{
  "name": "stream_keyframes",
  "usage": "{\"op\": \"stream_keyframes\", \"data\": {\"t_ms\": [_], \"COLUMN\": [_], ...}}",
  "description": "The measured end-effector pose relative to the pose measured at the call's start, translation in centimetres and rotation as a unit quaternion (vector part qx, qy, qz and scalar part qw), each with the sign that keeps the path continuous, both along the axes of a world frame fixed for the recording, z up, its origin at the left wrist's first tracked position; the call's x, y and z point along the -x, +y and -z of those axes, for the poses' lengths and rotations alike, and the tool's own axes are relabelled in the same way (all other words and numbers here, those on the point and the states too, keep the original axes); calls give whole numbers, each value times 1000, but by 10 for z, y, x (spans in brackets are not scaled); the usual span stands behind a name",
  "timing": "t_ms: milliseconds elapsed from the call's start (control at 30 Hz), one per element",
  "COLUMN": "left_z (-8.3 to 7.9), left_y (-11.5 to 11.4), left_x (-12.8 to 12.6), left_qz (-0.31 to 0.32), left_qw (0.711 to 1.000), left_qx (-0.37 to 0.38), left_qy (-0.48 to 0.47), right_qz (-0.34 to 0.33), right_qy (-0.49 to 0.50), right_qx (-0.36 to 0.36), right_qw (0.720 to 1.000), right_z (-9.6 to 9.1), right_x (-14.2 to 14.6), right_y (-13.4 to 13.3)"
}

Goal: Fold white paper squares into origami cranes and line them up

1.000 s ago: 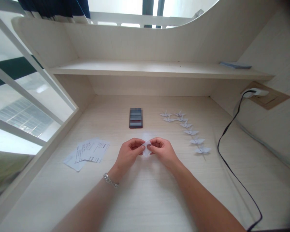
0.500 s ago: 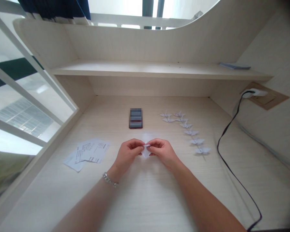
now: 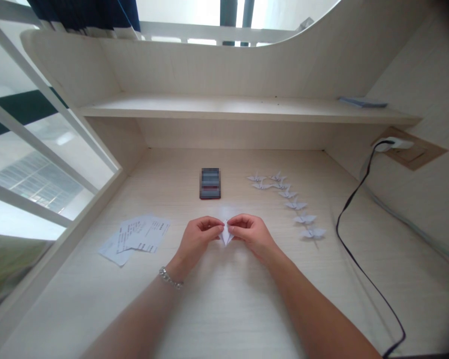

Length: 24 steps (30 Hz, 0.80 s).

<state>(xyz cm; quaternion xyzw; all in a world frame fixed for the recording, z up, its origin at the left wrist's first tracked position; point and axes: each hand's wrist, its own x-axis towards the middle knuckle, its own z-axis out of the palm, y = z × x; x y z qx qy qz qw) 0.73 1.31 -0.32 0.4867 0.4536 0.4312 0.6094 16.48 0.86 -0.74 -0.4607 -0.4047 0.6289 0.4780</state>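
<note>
Between my hands is a small piece of folded white paper [image 3: 226, 236], pointed at its lower end. My left hand [image 3: 201, 234], with a beaded bracelet at the wrist, pinches its left side between thumb and fingers. On the opposite edge my right hand [image 3: 251, 233] is closed in a similar pinch. The fingertips hide part of the paper's sides. Several folded white paper cranes [image 3: 295, 205] stand in a curved row to the right of my hands. Off to the left, a few overlapping printed paper sheets [image 3: 144, 234] lie flat.
A phone [image 3: 210, 183] with a blurred screen lies beyond my hands on the pale wooden desk [image 3: 224, 314]. At the right, a black cable [image 3: 347, 244] runs from a wall socket [image 3: 411, 148] down across the desk. A shelf [image 3: 247, 113] spans the back, holding a thin bluish item [image 3: 362, 102].
The folded paper's lower part has changed shape: its front now shows a narrow, pointed form with side flaps. Both hands stay in nearly the same place.
</note>
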Motion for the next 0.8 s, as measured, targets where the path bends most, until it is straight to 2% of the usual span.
{"op": "stream_keyframes", "data": {"t_ms": [100, 233, 433, 667, 800], "left_z": [2, 2, 1, -3, -3], "left_y": [1, 1, -4, -5, -6], "left_x": [0, -3, -8, -8, -7], "left_qz": [-14, -41, 3, 4, 16], "left_qw": [1000, 999, 999, 1000, 998], "left_qx": [-6, 4, 36, 10, -4], "left_qy": [22, 1, -6, 17, 57], "right_qz": [11, 44, 103, 65, 85], "right_qy": [-34, -58, -62, -42, -47], "right_qx": [-18, -54, -87, -60, -70], "right_qw": [999, 996, 989, 995, 993], "right_z": [3, 3, 2, 3, 4], "right_x": [1, 4, 5, 5, 4], "right_y": [1, 1, 0, 1, 1]}}
